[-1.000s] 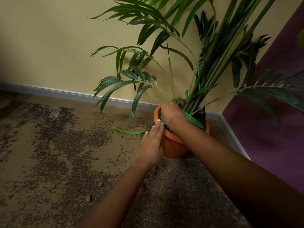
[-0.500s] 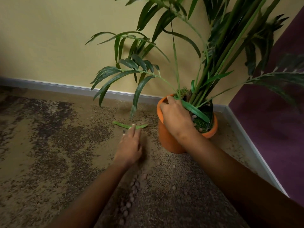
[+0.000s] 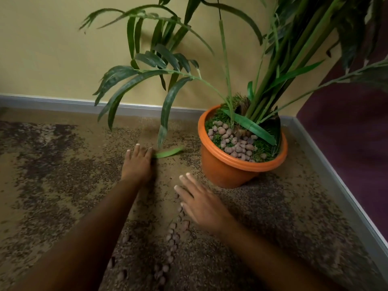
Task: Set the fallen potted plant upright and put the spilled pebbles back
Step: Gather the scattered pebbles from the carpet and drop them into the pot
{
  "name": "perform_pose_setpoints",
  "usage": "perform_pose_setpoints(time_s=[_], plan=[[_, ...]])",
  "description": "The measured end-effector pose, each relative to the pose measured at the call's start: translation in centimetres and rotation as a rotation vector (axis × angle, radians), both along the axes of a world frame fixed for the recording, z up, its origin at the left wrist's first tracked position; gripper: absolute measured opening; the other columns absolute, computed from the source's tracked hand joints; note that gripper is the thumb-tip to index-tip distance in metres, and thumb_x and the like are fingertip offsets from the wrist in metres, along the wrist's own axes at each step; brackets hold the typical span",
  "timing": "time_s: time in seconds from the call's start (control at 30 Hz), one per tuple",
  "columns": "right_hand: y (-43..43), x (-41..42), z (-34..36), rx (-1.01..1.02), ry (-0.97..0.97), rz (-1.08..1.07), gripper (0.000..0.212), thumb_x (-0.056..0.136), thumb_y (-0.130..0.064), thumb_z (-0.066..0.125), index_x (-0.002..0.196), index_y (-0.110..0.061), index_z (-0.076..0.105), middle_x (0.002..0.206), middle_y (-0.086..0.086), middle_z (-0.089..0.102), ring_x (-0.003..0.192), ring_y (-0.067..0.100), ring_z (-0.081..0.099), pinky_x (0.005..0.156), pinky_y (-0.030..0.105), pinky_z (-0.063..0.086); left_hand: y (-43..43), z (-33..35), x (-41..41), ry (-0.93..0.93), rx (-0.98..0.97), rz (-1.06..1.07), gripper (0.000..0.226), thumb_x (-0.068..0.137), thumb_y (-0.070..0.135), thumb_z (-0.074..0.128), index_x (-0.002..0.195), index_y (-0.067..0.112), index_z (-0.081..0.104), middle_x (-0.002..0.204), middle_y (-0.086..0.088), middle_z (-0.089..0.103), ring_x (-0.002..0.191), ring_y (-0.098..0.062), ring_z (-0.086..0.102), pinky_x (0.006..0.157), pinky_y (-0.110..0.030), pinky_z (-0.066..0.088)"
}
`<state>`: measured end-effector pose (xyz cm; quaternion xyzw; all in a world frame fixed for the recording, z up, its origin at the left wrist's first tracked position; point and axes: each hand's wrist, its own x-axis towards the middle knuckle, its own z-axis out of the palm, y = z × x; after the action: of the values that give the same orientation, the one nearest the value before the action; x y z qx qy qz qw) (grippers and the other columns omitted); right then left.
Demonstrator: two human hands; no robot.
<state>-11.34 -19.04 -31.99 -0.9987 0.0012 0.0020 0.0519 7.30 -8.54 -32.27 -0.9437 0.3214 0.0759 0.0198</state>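
The orange pot [image 3: 226, 169] stands upright in the corner, holding a tall green palm [image 3: 270, 66]. Brown pebbles [image 3: 235, 141] lie on the green moss inside it. More spilled pebbles [image 3: 174, 234] trail across the carpet between my arms. My left hand [image 3: 137, 164] lies flat on the carpet, its fingertips touching a loose green leaf [image 3: 169, 152]. Palm down, my right hand [image 3: 201, 201] hovers over the top of the pebble trail, fingers spread, holding nothing. It is left of the pot and apart from it.
Mottled brown carpet [image 3: 52, 164] covers the floor. A grey baseboard [image 3: 52, 101] runs under the yellow wall at the back. The purple wall [image 3: 346, 133] closes the right side. Drooping fronds [image 3: 165, 114] hang low over the carpet left of the pot.
My right hand has left the pot's rim and come down onto the carpet by the spilled pebbles. My left hand has slid forward to the fallen leaf.
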Motion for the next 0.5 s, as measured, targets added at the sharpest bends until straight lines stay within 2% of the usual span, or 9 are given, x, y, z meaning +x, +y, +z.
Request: perform_pose_setpoints(time_s=[0.07, 0.13, 0.2, 0.4, 0.5], plan=[[-0.9, 1.1, -1.2, 0.035, 0.085, -0.085, 0.049, 0.101, -0.030, 0.035, 0.147, -0.015, 0.026, 0.159, 0.009, 0.019, 0.148, 0.023, 0.009, 0.117, 0.039, 0.024, 0.0, -0.4, -0.2, -0.045, -0.025, 0.006, 0.053, 0.097, 0.013, 0.037, 0.148, 0.014, 0.022, 0.154, -0.014, 0.023, 0.144, -0.031, 0.017, 0.118, -0.042, 0.018], [-1.4, 2.0, -2.0, 0.067, 0.097, -0.153, 0.051, 0.101, -0.033, 0.033, 0.149, -0.016, 0.023, 0.159, 0.008, 0.019, 0.148, 0.022, 0.008, 0.119, 0.039, 0.020, 0.1, -0.7, -0.6, -0.090, -0.069, 0.027, 0.050, 0.096, 0.013, 0.042, 0.144, 0.014, 0.029, 0.147, -0.016, 0.032, 0.135, -0.032, 0.034, 0.108, -0.041, 0.036], [-1.6, 2.9, -2.4, 0.095, 0.094, -0.194, 0.051, 0.102, -0.034, 0.031, 0.149, -0.016, 0.023, 0.159, 0.007, 0.019, 0.148, 0.021, 0.010, 0.120, 0.038, 0.018, 0.3, -1.0, -1.0, -0.111, -0.114, 0.051, 0.048, 0.095, 0.012, 0.044, 0.142, 0.014, 0.033, 0.143, -0.016, 0.035, 0.127, -0.032, 0.041, 0.098, -0.039, 0.045], [-1.3, 3.5, -2.1, 0.100, 0.132, -0.233, 0.051, 0.102, -0.032, 0.031, 0.149, -0.015, 0.021, 0.159, 0.008, 0.017, 0.148, 0.022, 0.011, 0.120, 0.037, 0.016, 1.0, -0.7, -1.5, -0.085, -0.213, 0.100, 0.038, 0.097, 0.012, 0.042, 0.134, 0.017, 0.049, 0.129, -0.014, 0.050, 0.118, -0.029, 0.047, 0.093, -0.038, 0.046], [-1.0, 3.2, -0.7, 0.096, 0.144, -0.219, 0.048, 0.102, -0.028, 0.032, 0.147, -0.013, 0.025, 0.157, 0.011, 0.022, 0.145, 0.025, 0.018, 0.117, 0.038, 0.024, 1.4, 0.1, -2.4, -0.038, -0.313, 0.140, 0.031, 0.097, 0.013, 0.042, 0.126, 0.015, 0.055, 0.119, -0.012, 0.055, 0.113, -0.028, 0.050, 0.089, -0.038, 0.047]])
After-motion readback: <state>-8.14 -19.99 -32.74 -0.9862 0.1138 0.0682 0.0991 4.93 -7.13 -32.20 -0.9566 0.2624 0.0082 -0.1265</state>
